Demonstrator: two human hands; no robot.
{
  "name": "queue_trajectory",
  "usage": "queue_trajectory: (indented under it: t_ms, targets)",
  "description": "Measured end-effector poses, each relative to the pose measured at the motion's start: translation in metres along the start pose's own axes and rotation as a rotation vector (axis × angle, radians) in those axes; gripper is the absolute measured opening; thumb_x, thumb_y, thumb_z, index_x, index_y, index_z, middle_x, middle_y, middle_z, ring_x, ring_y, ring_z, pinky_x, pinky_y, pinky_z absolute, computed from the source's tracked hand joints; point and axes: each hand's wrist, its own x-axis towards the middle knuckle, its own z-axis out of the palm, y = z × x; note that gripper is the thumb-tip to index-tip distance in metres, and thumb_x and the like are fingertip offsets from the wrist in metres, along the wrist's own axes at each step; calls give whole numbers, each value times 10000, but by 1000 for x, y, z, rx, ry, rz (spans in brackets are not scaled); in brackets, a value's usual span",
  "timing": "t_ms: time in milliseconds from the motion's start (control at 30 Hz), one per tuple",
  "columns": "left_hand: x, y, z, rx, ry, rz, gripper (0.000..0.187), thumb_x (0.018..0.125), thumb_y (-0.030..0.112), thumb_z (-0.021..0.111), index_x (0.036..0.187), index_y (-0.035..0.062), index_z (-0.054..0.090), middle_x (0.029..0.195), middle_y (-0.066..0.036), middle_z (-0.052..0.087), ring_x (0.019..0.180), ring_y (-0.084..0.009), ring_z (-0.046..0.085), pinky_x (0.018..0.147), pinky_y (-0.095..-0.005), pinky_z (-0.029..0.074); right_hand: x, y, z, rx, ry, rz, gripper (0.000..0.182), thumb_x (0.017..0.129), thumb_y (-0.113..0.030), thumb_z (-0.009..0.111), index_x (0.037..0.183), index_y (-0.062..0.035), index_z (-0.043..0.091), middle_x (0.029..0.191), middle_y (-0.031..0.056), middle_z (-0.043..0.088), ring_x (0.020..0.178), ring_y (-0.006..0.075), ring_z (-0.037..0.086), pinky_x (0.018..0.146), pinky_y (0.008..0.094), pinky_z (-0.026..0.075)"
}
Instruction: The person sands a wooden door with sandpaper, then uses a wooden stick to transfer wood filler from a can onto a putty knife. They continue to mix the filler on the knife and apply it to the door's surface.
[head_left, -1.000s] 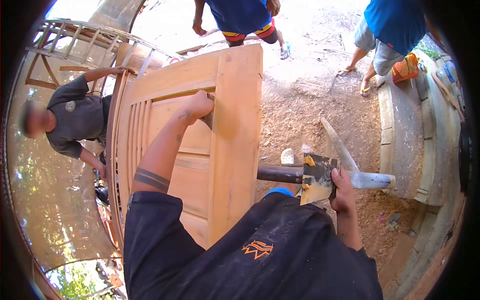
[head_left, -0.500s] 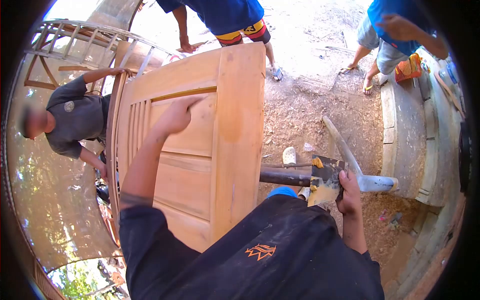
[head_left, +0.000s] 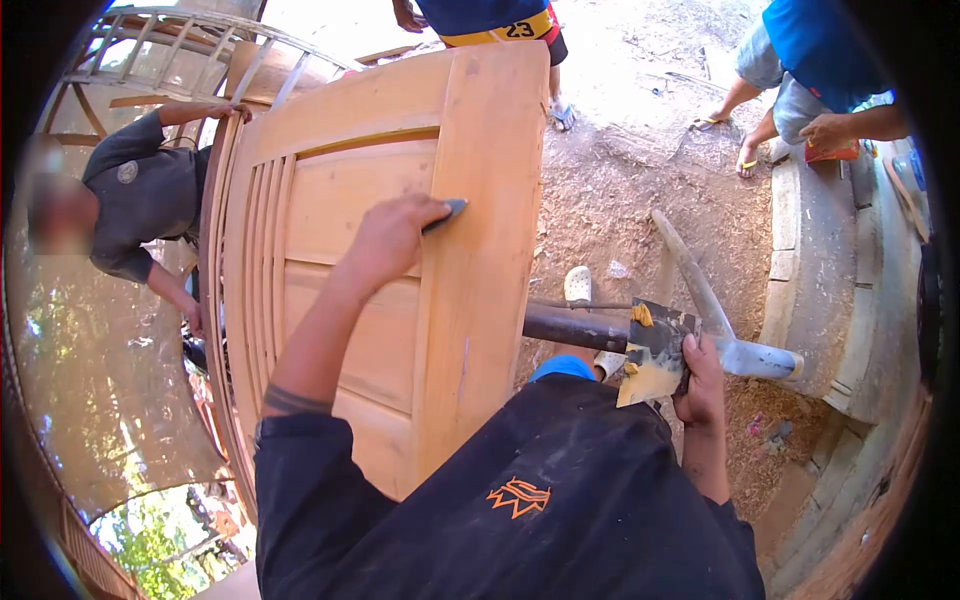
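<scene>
A pale wooden panel door (head_left: 490,130) lies in front of me. My left hand (head_left: 392,238) is closed round a small dark putty knife (head_left: 446,214); its blade tip touches the door's wide edge board, and its handle is hidden in my fingers. My right hand (head_left: 702,382) grips a dark flat plate by its right edge, a putty board (head_left: 668,345) smeared with tan and yellow putty. The board is off the door's right side, above a dark pipe (head_left: 575,327).
A co-worker (head_left: 150,190) at the left holds the door's far edge. Two other people (head_left: 490,20) (head_left: 825,60) are at the back. A ladder (head_left: 190,45) lies top left; concrete blocks (head_left: 785,220) line the right. Wood shavings (head_left: 630,220) cover the ground.
My left hand has moved right across the door, and the putty knife now shows against the edge board. The right-hand person's hand has dropped. My right hand keeps its hold.
</scene>
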Motion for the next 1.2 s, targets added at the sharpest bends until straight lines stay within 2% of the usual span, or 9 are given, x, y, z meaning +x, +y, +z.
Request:
queue_trajectory:
  t_ms: [67, 167, 267, 400, 667, 833, 933, 1067, 1200]
  targets:
    - [-22, 21, 7, 7, 49, -17, 453, 662, -139, 482, 1042, 46, 643, 1034, -143, 638, 1000, -303, 588, 890, -374, 464, 0, 3, 0, 12, -8, 8, 290, 969, -166, 392, 1197, 5, 446, 1095, 100, 582, 973, 183, 592, 867, 325, 481]
    - [-36, 42, -14, -67, -192, -69, 454, 659, -138, 473, 1040, 40, 644, 1072, -151, 628, 1012, -311, 586, 894, -382, 462, -3, 0, 2, 14, -10, -5, 290, 967, -170, 399, 1196, 1, 449, 1089, 97, 584, 969, 185, 593, 862, 328, 483]
    - [-17, 11, -20, -79, -247, -119, 465, 651, -146, 451, 1032, 34, 647, 1095, -154, 620, 1021, -322, 581, 902, -382, 458, -3, -1, -3, -11, 10, -20, 291, 967, -174, 402, 1194, 1, 452, 1093, 97, 588, 970, 186, 596, 857, 328, 486]
    - [25, 0, -18, 45, -18, 44, 435, 681, -105, 469, 1043, 60, 647, 1083, -112, 631, 1026, -282, 579, 893, -356, 456, -4, 0, -2, -22, 29, -9, 299, 966, -183, 404, 1194, 4, 459, 1094, 102, 596, 959, 192, 606, 853, 327, 491]
    - [-92, 38, 26, -73, 38, -49, 514, 617, -144, 567, 1083, 63, 629, 1186, -114, 587, 1131, -285, 543, 971, -373, 437, 4, 6, -14, -21, 96, -12, 296, 967, -188, 411, 1186, 3, 463, 1070, 105, 598, 968, 200, 604, 846, 337, 497]
    - [-145, 71, 8, -39, -253, -80, 420, 701, -49, 555, 1085, 101, 638, 1165, -88, 604, 1125, -262, 545, 940, -364, 450, 2, 5, -5, -16, 131, -26, 286, 967, -177, 410, 1183, 2, 463, 1074, 106, 598, 964, 200, 605, 847, 339, 501]
    - [-88, 40, -20, -130, -291, -165, 385, 736, -30, 515, 1072, 107, 646, 1101, -105, 629, 1066, -268, 571, 893, -374, 466, 2, 7, -10, -33, 97, -18, 287, 966, -168, 405, 1191, 3, 454, 1079, 107, 597, 971, 201, 604, 849, 341, 501]
    - [28, -22, -32, 112, 54, 22, 394, 717, -51, 501, 1028, 121, 671, 973, -130, 652, 917, -329, 597, 822, -397, 474, 5, 3, -9, -83, 44, 17, 294, 967, -161, 399, 1202, 9, 445, 1091, 105, 595, 969, 196, 605, 850, 330, 497]
    - [55, -33, -28, 69, -86, 92, 358, 695, -37, 539, 986, 116, 683, 950, -117, 659, 906, -308, 605, 779, -395, 484, 5, -4, -4, -181, 34, -59, 339, 969, -167, 396, 1258, 9, 413, 1131, 99, 574, 1002, 181, 584, 879, 312, 474]
